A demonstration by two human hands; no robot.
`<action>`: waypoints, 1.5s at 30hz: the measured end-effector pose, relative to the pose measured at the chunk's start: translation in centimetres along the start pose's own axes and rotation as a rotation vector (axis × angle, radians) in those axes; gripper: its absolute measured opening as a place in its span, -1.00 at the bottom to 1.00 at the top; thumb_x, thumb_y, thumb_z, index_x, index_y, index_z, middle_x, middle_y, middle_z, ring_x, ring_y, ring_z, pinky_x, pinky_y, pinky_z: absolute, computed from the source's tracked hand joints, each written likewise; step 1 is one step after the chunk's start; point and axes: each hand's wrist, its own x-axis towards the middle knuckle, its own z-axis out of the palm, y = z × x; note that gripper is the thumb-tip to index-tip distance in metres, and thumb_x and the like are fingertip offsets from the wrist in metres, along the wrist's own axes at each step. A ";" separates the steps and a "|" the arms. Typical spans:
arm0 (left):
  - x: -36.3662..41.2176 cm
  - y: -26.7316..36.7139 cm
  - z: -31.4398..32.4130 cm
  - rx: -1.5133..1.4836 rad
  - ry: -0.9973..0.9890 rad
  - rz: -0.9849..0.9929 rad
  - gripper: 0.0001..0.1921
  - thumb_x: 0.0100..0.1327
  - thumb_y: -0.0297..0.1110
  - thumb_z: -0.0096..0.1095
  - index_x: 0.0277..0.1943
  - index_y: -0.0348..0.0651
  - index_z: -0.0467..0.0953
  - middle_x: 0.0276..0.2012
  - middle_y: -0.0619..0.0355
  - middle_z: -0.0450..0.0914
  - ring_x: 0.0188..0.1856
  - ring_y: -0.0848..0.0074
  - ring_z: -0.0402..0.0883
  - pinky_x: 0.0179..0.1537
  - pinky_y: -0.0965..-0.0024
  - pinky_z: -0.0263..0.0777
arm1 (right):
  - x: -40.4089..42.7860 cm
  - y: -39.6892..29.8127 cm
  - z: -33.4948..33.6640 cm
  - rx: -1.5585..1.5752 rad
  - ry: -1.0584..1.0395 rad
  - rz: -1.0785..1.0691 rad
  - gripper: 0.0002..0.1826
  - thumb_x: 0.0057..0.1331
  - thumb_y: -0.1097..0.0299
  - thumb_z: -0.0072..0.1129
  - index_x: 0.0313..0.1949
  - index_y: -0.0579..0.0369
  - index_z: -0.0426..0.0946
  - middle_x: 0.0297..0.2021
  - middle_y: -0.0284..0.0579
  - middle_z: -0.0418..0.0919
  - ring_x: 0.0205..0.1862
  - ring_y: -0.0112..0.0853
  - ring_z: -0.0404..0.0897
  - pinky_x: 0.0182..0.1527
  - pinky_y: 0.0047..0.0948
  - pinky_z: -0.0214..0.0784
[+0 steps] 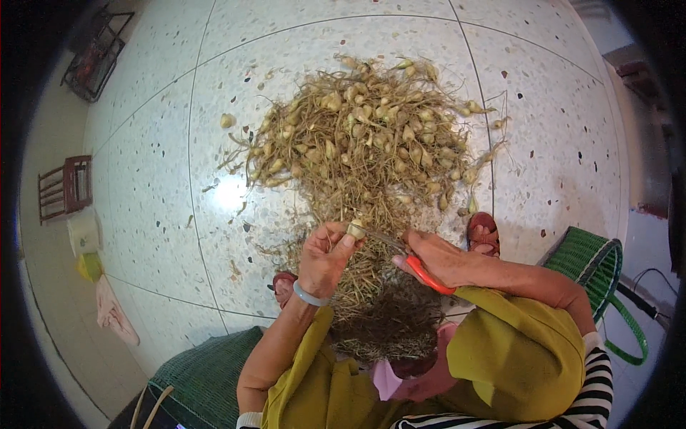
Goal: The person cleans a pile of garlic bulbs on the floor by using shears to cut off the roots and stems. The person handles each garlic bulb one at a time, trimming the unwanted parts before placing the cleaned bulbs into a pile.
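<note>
A pale bulb, which looks like garlic or a similar bulb, is pinched between the thumb and fingers of my left hand. My right hand grips a pair of scissors with red handles. Their blades reach left to the bulb and touch it or lie right beside it; how far they are parted is hard to see. Beyond both hands, a large heap of bulbs with dry stems and roots is spread on the speckled floor. Below my hands are cut stems and roots and a dark mass of root trimmings.
A green woven basket stands at the right, a dark green mesh basket at lower left. My sandalled feet flank the trimmings. A loose bulb lies left of the heap. A wooden chair is at far left.
</note>
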 end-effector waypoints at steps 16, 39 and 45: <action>-0.3 0.4 -0.8 0.065 -0.014 0.029 -0.73 0.22 -0.48 0.19 -0.01 -0.25 0.42 -0.09 0.12 0.54 -0.06 0.40 0.54 -0.01 0.26 0.44 | 0.6 0.9 0.9 -0.122 0.229 -0.152 -0.43 0.36 -0.09 -0.16 -0.46 0.28 0.33 -0.82 -0.12 0.32 -0.80 -0.31 0.36 -0.74 -0.29 0.22; 0.6 0.3 1.1 0.201 0.259 0.133 -0.76 0.11 -0.67 0.23 -0.15 -0.33 0.43 -0.10 -0.01 0.55 -0.04 0.33 0.56 0.02 0.33 0.46 | 0.9 2.3 2.1 0.064 -0.026 -0.210 -0.33 0.36 -0.21 -0.36 -0.69 0.11 0.24 -0.82 -0.21 0.19 -0.78 -0.39 0.17 -0.67 -0.28 0.09; 0.8 0.6 1.2 0.209 0.211 0.055 -0.76 0.13 -0.62 0.23 -0.13 -0.31 0.42 -0.13 0.01 0.55 -0.04 0.35 0.55 -0.02 0.32 0.46 | 0.9 2.9 2.0 0.062 0.055 -0.117 -0.35 0.36 -0.15 -0.24 -0.75 0.07 0.21 -0.86 -0.27 0.12 -0.80 -0.41 0.14 -0.70 -0.28 0.02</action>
